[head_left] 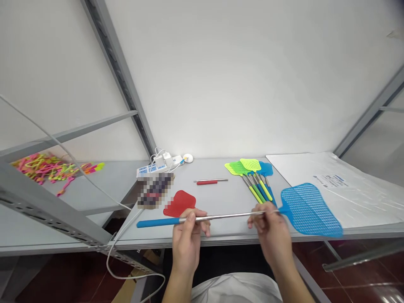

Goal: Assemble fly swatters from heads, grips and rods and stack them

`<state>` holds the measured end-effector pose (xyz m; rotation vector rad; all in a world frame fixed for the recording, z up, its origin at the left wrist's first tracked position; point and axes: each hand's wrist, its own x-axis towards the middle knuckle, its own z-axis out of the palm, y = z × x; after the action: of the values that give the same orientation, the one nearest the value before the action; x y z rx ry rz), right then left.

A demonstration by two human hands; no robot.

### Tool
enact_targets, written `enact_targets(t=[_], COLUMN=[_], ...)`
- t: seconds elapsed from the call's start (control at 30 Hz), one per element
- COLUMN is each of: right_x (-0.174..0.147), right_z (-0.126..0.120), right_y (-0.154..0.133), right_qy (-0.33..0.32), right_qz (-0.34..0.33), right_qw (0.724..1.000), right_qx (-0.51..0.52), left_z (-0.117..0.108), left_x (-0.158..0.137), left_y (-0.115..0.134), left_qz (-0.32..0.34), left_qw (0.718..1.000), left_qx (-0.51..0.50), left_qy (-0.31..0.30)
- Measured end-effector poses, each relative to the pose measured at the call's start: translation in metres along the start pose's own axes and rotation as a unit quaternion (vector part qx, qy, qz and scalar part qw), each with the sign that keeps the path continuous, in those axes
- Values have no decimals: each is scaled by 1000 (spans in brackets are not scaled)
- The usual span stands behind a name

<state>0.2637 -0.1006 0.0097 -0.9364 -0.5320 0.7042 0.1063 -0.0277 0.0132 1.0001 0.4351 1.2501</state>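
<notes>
A blue fly swatter [311, 210] with a silver telescopic rod lies level across both my hands, above the front of the table. My left hand [188, 235] pinches the rod just beside the blue handle grip. Near the swatter head, the fingers of my right hand [272, 227] close on the rod's other end. A red swatter head [179, 203] rests on the table behind my left hand. Farther back lie a red-handled rod [207, 182] and a silver rod alongside it. Several green, yellow and blue fly swatters [255, 185] are heaped behind my right hand.
A power strip [153, 169] with plugs sits at the back left, in front of a blurred-out object [155, 191]. White plastic wrapping [362, 189] covers the right side. Colourful stretchy pieces [53, 168] fill the left shelf. A white cable [109, 256] hangs over the front edge.
</notes>
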Motion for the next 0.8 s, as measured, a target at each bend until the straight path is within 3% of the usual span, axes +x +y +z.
enact_targets(t=[0.1,0.2,0.43,0.63,0.8], right_x=[-15,-12,31,39,47], right_z=[9,0,-53,-71,-82], right_y=[16,15,-36,-54,-56], right_qy=[-100,-132,54,135,203], right_qz=[42,40,-53,-76,-67], right_qw=[992,982,996,988,977], right_qx=[-72,-127,-54,-22,2], left_z=[9,3,-42,-34,-43], left_x=[-5,-3,20,16,21], left_y=[-12,-10,33,44,53], left_qz=[-29,-12,108,79,81], left_qw=[999,1000,979,966,951], left_qx=[-3,-14,-58,-106,-132], left_qy=[-17,16,161,221,267])
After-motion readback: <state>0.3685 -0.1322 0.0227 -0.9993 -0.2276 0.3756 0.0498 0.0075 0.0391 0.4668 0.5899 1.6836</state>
